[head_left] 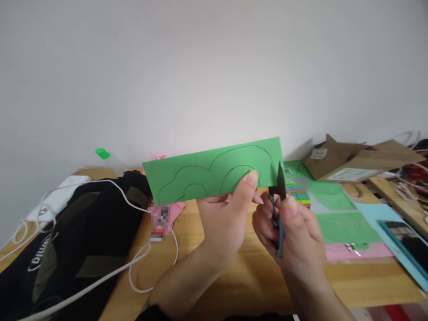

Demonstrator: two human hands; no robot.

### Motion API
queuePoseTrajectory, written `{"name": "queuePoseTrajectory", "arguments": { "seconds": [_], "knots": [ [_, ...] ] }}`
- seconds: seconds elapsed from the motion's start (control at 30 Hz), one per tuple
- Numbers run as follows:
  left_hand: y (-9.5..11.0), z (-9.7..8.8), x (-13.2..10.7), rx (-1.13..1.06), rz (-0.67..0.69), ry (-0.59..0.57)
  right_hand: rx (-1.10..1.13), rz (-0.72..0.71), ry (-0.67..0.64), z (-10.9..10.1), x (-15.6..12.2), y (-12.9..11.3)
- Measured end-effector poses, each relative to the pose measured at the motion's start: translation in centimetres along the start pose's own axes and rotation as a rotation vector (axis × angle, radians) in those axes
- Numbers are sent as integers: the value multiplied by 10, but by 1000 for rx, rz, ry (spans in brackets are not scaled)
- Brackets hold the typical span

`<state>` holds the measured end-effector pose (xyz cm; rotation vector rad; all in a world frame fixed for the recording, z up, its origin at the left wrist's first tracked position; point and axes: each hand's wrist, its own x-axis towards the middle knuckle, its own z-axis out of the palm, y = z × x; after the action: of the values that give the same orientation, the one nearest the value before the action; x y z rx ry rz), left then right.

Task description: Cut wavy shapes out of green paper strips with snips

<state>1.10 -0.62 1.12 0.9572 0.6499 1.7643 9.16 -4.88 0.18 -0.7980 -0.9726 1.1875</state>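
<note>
A strip of green paper point(200, 171) is held up in front of the wall, with curved cloud-like outlines drawn on it in dark line. My left hand point(227, 218) pinches its lower edge, thumb on the near face and fingers behind. In my right hand point(294, 232) is a pair of dark scissors point(281, 180), blades pointing up. The blades straddle the paper's lower edge near its right end, close to the end of the drawn curve. Part of the handles is hidden by my fingers.
On the wooden table point(230, 290), a black bag point(90, 240) and white cable point(100, 283) lie left, near a pink paper piece point(177, 210). To the right are green sheets point(347, 227), an opened cardboard box point(361, 160) and a phone point(404, 240). A bottle with green cap point(102, 153) stands behind.
</note>
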Motion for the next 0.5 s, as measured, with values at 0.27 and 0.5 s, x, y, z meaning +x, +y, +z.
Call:
{"name": "queuePoseTrajectory", "arguments": {
  "seconds": [0.27,0.5],
  "knots": [
    [0,-1,0,-8,-21,-2,-12,7,-15,-2,-1,-1],
    [1,-1,-1,-35,-63,-23,-8,-11,4,0,-1,0]
  ]
}}
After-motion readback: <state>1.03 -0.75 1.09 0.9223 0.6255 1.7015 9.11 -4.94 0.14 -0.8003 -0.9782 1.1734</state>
